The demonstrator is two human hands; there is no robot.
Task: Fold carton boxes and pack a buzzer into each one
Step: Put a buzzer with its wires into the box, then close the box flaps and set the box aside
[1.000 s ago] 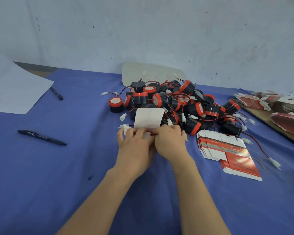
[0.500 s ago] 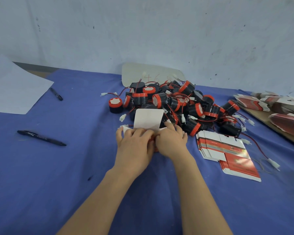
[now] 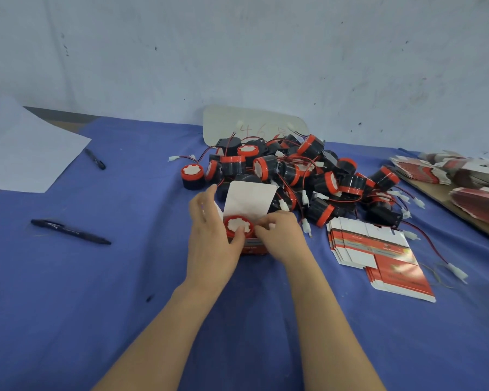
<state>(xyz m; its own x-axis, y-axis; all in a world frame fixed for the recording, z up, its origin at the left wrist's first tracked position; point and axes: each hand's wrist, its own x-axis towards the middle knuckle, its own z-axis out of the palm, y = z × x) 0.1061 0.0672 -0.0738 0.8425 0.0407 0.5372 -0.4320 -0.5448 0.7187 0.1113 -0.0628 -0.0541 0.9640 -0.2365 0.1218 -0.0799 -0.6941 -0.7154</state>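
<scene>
Buzzer (image 3: pixel 238 225) in largely hidden carton box (image 3: pixel 250 203); left hand (image 3: pixel 209 238) grip slack, right hand (image 3: pixel 283 235) grip unclear.

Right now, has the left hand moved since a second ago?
Yes. The left hand has opened: fingers lifted off the carton, toward the buzzer pile, uncovering the packed buzzer.

**Cloth, paper, pens and a panel**

A blue cloth (image 3: pixel 124 292) covers the table. At far left a white paper (image 3: pixel 20 148) lies partly on it and partly past its edge. The far pen (image 3: pixel 95 158), black, lies just beside the paper's right corner. The near pen (image 3: pixel 69 231), also black, lies well apart from it. A dark speck (image 3: pixel 149 298) marks the cloth. Behind is a scuffed pale wall (image 3: pixel 237 52), with a white panel (image 3: pixel 254 122) bearing faint red numerals against it. A brown board (image 3: pixel 446 198) lies at right.
</scene>
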